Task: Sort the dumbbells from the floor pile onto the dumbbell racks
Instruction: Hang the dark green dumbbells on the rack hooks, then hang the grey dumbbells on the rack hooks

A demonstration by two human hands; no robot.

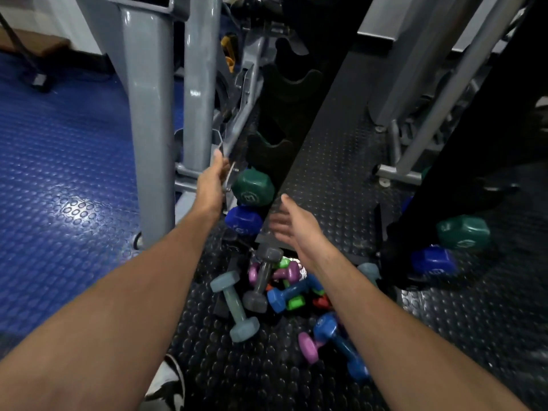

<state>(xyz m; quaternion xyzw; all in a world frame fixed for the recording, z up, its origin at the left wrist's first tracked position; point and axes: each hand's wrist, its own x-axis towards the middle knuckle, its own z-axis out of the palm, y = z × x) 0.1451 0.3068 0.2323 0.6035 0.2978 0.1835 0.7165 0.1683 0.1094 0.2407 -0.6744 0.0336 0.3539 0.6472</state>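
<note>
Head view. Landmark: the black vertical dumbbell rack (284, 93) with notched cradles, standing against a mirror panel.

The pile of small coloured vinyl-coated dumbbells (278, 286) lies on the black studded rubber floor (237, 375) directly in front of the rack base. It includes a grey-blue dumbbell (234, 307), a dark grey dumbbell (261, 280), a blue dumbbell (292, 293), purple and green pieces, and a blue-and-purple pair (335, 345) lying nearer the camera than the rack. Two dumbbells already sit in the lowest rack cradles: a dark green hexagonal one (252, 188) above a deep blue one (243, 221).

Procedure for the step in hand, judged as selecting the next dumbbell: take a top-lying piece by its handle, such as the dark grey one, so the pile does not shift. Match it to a free cradle above the green dumbbell and seat the handle fully in the notch.

Hand pose: the left hand (212, 182) reaches forward, left of the rack's green dumbbell, near a grey steel machine frame (151, 120); its fingers look loosely extended and hold nothing, though contact with the frame cannot be confirmed. The right hand (293, 223) hovers palm-inward just right of the rack base, above the pile, its fingers spread and empty, partly blurred.
</note>
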